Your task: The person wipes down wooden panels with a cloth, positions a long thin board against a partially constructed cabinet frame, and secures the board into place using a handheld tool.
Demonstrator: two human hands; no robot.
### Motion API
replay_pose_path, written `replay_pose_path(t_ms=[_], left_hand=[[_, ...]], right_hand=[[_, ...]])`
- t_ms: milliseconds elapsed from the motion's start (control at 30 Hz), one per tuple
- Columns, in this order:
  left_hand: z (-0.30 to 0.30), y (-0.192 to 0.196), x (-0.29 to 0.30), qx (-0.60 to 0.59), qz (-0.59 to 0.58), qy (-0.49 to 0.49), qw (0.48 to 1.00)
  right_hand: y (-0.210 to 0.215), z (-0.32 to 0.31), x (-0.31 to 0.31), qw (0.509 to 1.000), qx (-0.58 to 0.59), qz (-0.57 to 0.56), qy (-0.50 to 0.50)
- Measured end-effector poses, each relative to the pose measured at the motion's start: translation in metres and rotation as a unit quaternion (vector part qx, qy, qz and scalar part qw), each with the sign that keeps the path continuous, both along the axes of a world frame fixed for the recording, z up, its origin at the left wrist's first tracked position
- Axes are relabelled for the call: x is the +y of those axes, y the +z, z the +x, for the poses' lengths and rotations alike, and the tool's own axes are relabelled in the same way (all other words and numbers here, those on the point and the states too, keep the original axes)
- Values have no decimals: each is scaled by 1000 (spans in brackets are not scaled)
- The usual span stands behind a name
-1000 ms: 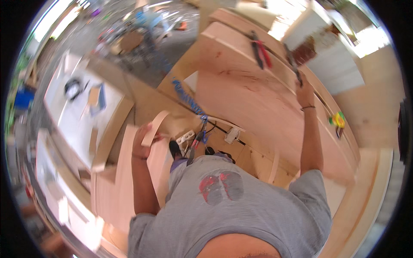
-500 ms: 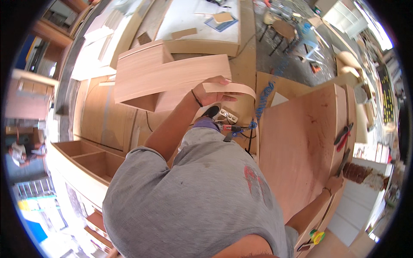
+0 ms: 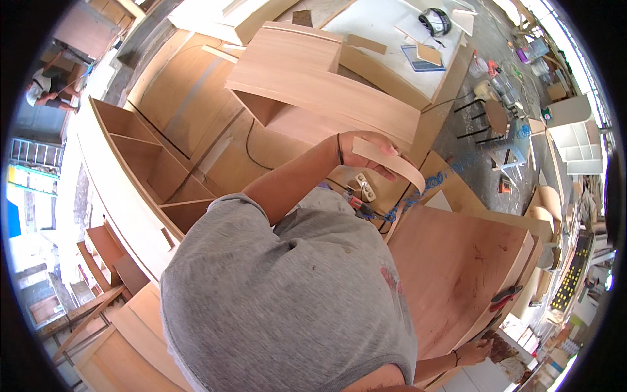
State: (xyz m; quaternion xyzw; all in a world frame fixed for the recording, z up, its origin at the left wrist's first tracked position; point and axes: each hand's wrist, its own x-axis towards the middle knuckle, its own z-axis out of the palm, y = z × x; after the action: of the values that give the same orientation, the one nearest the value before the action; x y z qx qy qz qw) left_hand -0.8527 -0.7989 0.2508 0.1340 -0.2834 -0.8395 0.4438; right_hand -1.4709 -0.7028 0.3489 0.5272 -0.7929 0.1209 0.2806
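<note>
My left hand (image 3: 366, 153) is raised in front of me and grips a thin, curved strip of pale wood veneer (image 3: 397, 164). The strip arcs away to the right, above a stepped plywood cabinet piece (image 3: 313, 85). My right hand (image 3: 474, 351) reaches out at the lower right and rests at the far edge of a large reddish plywood panel (image 3: 450, 268). Red-handled pliers (image 3: 506, 298) lie on that panel just above this hand. Whether the right hand's fingers hold anything is too small to tell. My grey shirt fills the lower middle.
A white power strip (image 3: 363, 188) and a blue coiled hose (image 3: 418, 193) lie on the floor below the strip. An open wooden cabinet with shelves (image 3: 140, 163) stands left. A white worktable (image 3: 392, 39) and a stool (image 3: 494, 115) are at the top right. Another person (image 3: 46, 88) works far left.
The view has swung round as my head turned. My left hand keeps hold of the veneer strip. My right hand stays out at the far edge of the big panel.
</note>
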Motion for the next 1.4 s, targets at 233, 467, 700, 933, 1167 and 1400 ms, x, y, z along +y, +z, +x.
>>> replay_pose_path(t_ms=[233,467,700,933,1167,1400], left_hand=[[72,21,12,45,-191,16,980],[167,38,45,68,-99,-40,992],[252,38,76,95,11,116,989],[244,80,119,125,-90,417,896],[296,110,184,182,-133,530,817],[358,99,230,233,-122,613,745]], right_hand=[[-6,212,-69,918,-153,-37,365],[-53,477,-108,687,-286,269,612],[-45,568,-99,668,-318,413,531],[-60,615,-83,708,-71,142,688],[-81,650,-42,683,-222,217,661],[-155,578,-41,746,-242,234,575]])
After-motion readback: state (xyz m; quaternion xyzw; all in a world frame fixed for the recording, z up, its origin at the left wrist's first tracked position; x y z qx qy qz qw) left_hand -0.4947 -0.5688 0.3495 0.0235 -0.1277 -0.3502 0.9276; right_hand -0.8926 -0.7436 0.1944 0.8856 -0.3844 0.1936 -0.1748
